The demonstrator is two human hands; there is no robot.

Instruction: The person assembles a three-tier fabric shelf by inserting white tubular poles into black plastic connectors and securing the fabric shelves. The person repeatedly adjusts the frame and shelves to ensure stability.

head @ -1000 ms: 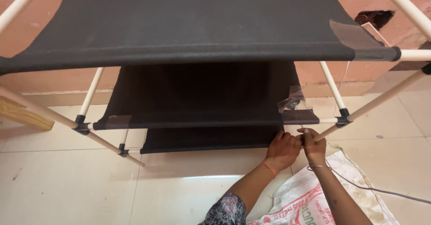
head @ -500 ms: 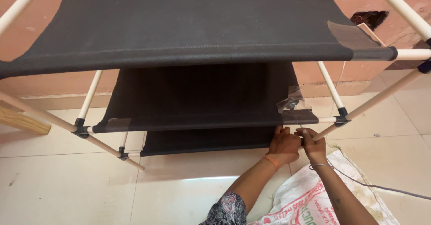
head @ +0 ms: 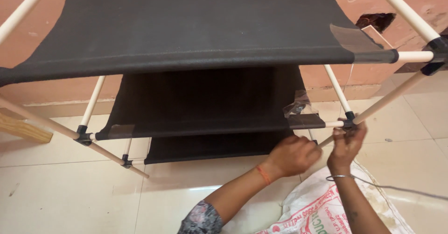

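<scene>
Hidden: the bottom shelf [head: 210,146] lay mostly behind the middle shelf [head: 205,103]; its right corner sat behind the left hand [head: 293,155].
Grips: the left hand was curled shut, on what I cannot tell; the right hand [head: 346,144] clasped the black connector [head: 349,122] at the rack's right corner.
Around: a printed sack [head: 322,206] lay under the forearms.
Room: tiled floor [head: 70,192], pink wall [head: 18,38].

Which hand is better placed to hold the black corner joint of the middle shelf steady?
The right hand, probably: its fingers already wrap the black corner joint where the cream rods meet. The left hand sits lower, beside the bottom fabric shelf.
</scene>
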